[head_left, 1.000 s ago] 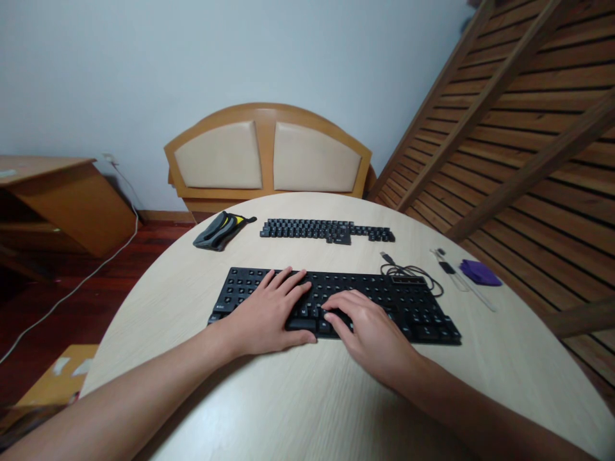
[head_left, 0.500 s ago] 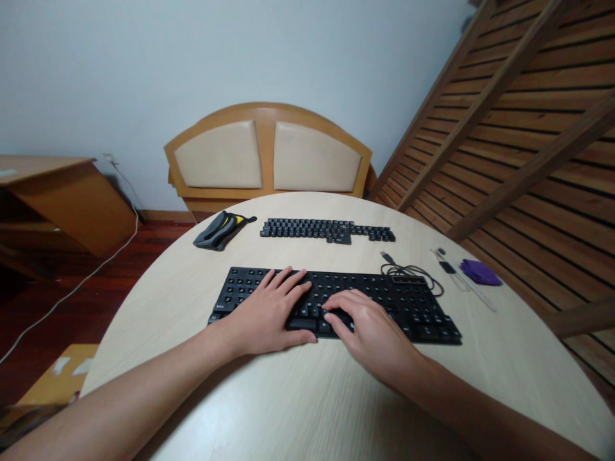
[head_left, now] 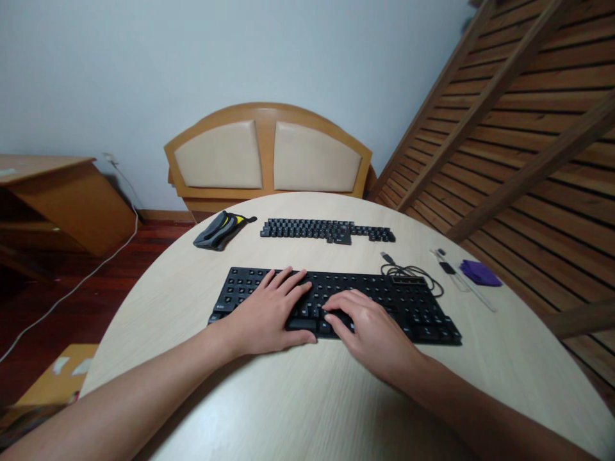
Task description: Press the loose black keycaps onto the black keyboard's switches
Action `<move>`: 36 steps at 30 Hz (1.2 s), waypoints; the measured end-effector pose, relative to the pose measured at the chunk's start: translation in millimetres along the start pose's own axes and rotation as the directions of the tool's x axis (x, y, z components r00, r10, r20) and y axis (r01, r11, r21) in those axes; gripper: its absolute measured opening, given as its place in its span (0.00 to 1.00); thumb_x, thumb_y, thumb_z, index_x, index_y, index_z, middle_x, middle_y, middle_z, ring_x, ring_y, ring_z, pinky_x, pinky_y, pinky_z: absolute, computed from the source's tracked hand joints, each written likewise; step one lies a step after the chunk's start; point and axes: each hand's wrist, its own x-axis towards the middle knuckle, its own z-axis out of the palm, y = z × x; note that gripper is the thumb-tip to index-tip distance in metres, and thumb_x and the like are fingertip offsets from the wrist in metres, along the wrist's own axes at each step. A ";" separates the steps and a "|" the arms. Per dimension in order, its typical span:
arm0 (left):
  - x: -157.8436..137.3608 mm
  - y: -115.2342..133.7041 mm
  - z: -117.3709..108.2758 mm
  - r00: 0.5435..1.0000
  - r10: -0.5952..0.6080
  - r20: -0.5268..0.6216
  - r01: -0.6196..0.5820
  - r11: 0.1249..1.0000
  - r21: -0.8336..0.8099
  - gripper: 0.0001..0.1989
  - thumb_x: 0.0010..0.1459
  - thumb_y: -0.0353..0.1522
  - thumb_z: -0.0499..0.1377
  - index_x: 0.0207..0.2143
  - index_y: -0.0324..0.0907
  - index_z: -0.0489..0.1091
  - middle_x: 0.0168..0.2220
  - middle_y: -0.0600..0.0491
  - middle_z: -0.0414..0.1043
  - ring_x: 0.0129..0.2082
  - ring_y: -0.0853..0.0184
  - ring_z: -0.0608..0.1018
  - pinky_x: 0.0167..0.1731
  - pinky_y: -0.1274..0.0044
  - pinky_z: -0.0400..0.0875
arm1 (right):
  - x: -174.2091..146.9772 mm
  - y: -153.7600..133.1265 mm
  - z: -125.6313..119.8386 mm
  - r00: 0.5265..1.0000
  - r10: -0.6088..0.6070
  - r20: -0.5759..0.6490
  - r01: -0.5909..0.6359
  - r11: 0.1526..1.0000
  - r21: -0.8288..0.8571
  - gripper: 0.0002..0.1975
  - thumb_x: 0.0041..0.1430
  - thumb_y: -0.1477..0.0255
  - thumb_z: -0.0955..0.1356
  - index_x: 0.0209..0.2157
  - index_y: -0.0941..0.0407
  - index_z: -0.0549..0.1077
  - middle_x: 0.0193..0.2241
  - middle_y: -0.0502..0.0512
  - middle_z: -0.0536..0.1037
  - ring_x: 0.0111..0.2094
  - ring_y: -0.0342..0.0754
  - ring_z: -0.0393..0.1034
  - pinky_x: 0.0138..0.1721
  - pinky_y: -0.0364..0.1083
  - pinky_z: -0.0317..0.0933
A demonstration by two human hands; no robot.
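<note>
While the left hand point(head_left: 273, 312) lies spread across the left half of the black keyboard point(head_left: 331, 282), gripping nothing, the right hand point(head_left: 369, 323) curls beside it, thumb and forefinger nearly meeting over the keys; from where I stand I cannot tell whether they pinch a keycap. Behind the keyboard, loose keycaps point(head_left: 307, 228) sit in rows on the round table point(head_left: 298, 397).
</note>
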 end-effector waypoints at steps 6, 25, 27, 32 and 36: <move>-0.1 2.0 -2.8 0.999 -0.014 0.028 0.013 0.999 0.032 0.47 0.57 0.61 0.54 0.67 0.40 0.56 0.71 0.42 0.46 0.70 0.46 0.50 0.66 0.53 0.46 | -1.3 6.8 0.7 1.000 -0.021 -0.016 0.022 0.998 0.060 0.06 0.64 0.76 0.67 0.40 0.56 0.76 0.40 0.56 0.81 0.44 0.51 0.73 0.48 0.51 0.67; 0.4 0.3 0.7 1.000 0.007 -0.004 -0.007 0.999 0.033 0.46 0.57 0.60 0.55 0.67 0.39 0.55 0.71 0.42 0.48 0.70 0.45 0.51 0.65 0.53 0.47 | 36.4 19.2 -28.3 0.979 -0.075 0.189 0.074 0.997 0.011 0.04 0.62 0.71 0.69 0.34 0.54 0.78 0.35 0.53 0.81 0.38 0.48 0.74 0.44 0.47 0.65; 0.4 -0.5 1.5 1.000 0.014 -0.013 -0.013 1.000 0.026 0.46 0.57 0.60 0.55 0.67 0.39 0.55 0.71 0.42 0.48 0.70 0.44 0.51 0.65 0.52 0.47 | 50.2 27.7 -32.4 0.989 -0.026 0.148 0.051 0.985 -0.166 0.06 0.64 0.70 0.68 0.36 0.53 0.79 0.36 0.53 0.81 0.39 0.49 0.74 0.43 0.47 0.64; -0.1 -2.7 3.8 0.999 0.028 -0.039 -0.028 1.000 0.014 0.46 0.57 0.61 0.54 0.67 0.40 0.56 0.70 0.41 0.49 0.70 0.44 0.51 0.65 0.51 0.46 | 89.0 61.1 -28.2 0.996 0.084 0.026 -0.061 0.874 -0.483 0.11 0.63 0.73 0.67 0.44 0.58 0.78 0.45 0.60 0.79 0.48 0.56 0.70 0.49 0.50 0.63; 0.1 -1.4 2.3 0.999 0.028 -0.036 -0.027 0.999 0.023 0.46 0.57 0.60 0.54 0.67 0.39 0.56 0.70 0.40 0.50 0.69 0.44 0.52 0.65 0.51 0.47 | 109.8 79.8 -15.3 0.995 0.095 -0.027 -0.094 0.833 -0.545 0.15 0.63 0.71 0.67 0.50 0.58 0.77 0.50 0.63 0.75 0.53 0.60 0.64 0.52 0.54 0.60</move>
